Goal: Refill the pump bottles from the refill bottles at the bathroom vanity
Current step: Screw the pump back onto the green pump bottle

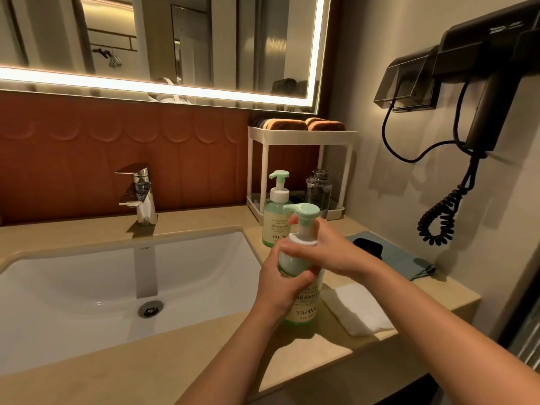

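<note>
With the left hand (279, 287) gripping the body of the near pump bottle (305, 306), upright on the countertop (175, 361) beside the basin (87, 287), and the right hand (328, 249) clasping its white collar (302, 239), rotate the collar only, holding the body steady to prevent spillage.

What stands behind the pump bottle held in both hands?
A second pump bottle stands just behind, then a clear capless bottle in the white rack. The held bottle partly covers the second one.
</note>
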`<state>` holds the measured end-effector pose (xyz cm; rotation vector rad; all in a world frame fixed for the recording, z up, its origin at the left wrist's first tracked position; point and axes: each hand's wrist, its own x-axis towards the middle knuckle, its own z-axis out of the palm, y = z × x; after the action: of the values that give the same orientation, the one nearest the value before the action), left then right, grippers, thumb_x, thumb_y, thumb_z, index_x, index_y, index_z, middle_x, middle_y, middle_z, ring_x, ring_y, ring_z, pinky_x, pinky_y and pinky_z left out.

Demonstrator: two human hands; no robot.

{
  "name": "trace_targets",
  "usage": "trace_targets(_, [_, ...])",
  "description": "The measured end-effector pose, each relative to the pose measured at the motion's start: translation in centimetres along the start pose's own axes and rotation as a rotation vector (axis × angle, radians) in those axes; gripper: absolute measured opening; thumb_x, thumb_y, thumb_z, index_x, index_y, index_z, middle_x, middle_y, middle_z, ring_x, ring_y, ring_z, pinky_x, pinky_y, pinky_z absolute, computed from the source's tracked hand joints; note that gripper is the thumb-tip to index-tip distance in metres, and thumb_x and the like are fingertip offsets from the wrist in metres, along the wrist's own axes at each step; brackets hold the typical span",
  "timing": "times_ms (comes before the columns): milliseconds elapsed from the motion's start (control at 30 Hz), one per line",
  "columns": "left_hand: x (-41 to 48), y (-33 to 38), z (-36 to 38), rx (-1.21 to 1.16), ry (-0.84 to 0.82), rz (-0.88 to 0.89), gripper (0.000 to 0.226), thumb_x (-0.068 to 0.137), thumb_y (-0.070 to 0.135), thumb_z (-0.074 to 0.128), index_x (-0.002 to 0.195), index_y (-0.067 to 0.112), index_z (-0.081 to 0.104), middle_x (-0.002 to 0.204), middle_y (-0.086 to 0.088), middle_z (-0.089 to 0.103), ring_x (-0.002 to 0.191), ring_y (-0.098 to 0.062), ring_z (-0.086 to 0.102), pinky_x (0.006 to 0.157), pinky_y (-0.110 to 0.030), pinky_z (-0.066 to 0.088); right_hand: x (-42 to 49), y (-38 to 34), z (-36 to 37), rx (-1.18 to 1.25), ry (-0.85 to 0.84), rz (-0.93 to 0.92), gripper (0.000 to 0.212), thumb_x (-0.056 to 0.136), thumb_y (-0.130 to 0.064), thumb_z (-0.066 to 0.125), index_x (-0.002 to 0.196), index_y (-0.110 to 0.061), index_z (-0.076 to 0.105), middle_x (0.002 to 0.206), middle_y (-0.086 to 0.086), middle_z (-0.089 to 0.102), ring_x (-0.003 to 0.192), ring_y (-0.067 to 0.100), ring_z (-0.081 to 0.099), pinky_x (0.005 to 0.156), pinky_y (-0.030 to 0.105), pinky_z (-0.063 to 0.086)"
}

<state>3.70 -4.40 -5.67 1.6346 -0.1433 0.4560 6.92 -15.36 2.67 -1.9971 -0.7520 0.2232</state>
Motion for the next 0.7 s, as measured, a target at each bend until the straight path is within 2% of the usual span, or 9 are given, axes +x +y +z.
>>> trace_targets(67, [0.0,0.1,-0.1,-0.008,-0.015,-0.004,0.051,0.073,0.02,0.075,0.114,0.033,0.048,0.111,0.002,0.061,0.105,-0.015,0.058,0.09,-0.035,0.05,-0.4,-0.7,-0.9,0.135,-0.171,0.03,0.068,0.073,-0.042,0.063,0.134,-0.032,0.036,0.117,-0.018,0.048,0.104,-0.002,0.049,0.087,0.017,0.041])
trace_targets(100, [0.0,0.2,-0.1,-0.006,-0.021,-0.001,0.053,0.07,0.026,0.075,0.115,0.033,0.049,0.109,0.004,0.061,0.103,-0.013,0.059,0.087,-0.031,0.05,-0.5,-0.8,-1.4,0.172,-0.231,0.036,0.066,0.074,-0.037,0.059,0.136,-0.03,0.038,0.119,-0.019,0.048,0.106,-0.002,0.049,0.087,0.016,0.04])
trace_targets(200, [-0.1,0.4,-0.1,-0.012,-0.029,0.003,0.067,0.056,0.048,0.067,0.119,0.032,0.049,0.107,0.009,0.062,0.099,-0.01,0.061,0.082,-0.023,0.05,-0.6,-0.4,-1.9,0.195,-0.263,0.013,0.054,0.077,-0.028,0.06,0.13,-0.028,0.049,0.129,-0.012,0.053,0.117,0.005,0.05,0.099,0.026,0.04])
trace_targets(300, [0.0,0.4,0.0,-0.012,-0.021,-0.002,0.072,0.061,0.041,0.07,0.129,0.03,0.046,0.113,0.008,0.061,0.103,-0.011,0.059,0.085,-0.026,0.049,-0.4,-0.2,-1.7,0.107,-0.134,-0.033,0.04,0.076,-0.025,0.068,0.115,-0.027,0.06,0.117,-0.007,0.063,0.111,0.008,0.057,0.101,0.033,0.043])
trace_targets(367, [-0.2,0.4,0.2,-0.01,0.004,0.004,0.068,0.063,0.037,0.068,0.127,0.029,0.047,0.114,0.005,0.061,0.104,-0.013,0.059,0.087,-0.03,0.05,-0.4,-0.4,-1.5,-0.014,-0.019,-0.051,0.034,0.074,-0.025,0.074,0.106,-0.024,0.065,0.106,-0.008,0.068,0.101,0.007,0.062,0.096,0.036,0.049])
trace_targets(467, [-0.3,0.1,0.5,0.002,0.044,0.002,0.053,0.063,0.031,0.071,0.111,0.034,0.05,0.106,0.003,0.062,0.1,-0.015,0.061,0.086,-0.033,0.053,-0.7,-0.7,0.0,-0.28,0.277,-0.064,0.044,0.065,-0.047,0.076,0.096,-0.017,0.069,0.094,-0.006,0.07,0.088,0.008,0.064,0.082,0.036,0.055])
trace_targets(567, [-0.3,0.0,0.7,0.003,0.055,-0.019,0.051,0.073,0.012,0.074,0.112,0.031,0.048,0.105,0.004,0.062,0.099,-0.015,0.061,0.085,-0.03,0.052,-0.8,-1.1,1.5,-0.732,0.541,-0.021,0.064,0.061,-0.075,0.058,0.087,-0.018,0.065,0.085,-0.003,0.065,0.084,0.013,0.06,0.078,0.034,0.053])
trace_targets(633, [-0.3,-0.1,0.7,-0.011,0.048,-0.03,0.054,0.075,0.007,0.073,0.119,0.026,0.048,0.106,0.004,0.063,0.101,-0.014,0.06,0.088,-0.032,0.052,-0.3,-0.6,1.5,-0.749,0.501,0.029,0.069,0.061,-0.078,0.056,0.095,-0.018,0.059,0.093,-0.002,0.059,0.092,0.015,0.055,0.085,0.037,0.049])
trace_targets(700, [-0.3,0.0,0.6,-0.01,0.034,-0.025,0.055,0.075,0.007,0.072,0.121,0.027,0.048,0.109,0.003,0.062,0.103,-0.013,0.06,0.09,-0.035,0.051,-0.1,-0.7,0.6,-0.344,0.217,0.051,0.07,0.066,-0.068,0.063,0.118,-0.024,0.049,0.111,-0.005,0.052,0.107,0.015,0.051,0.094,0.038,0.045])
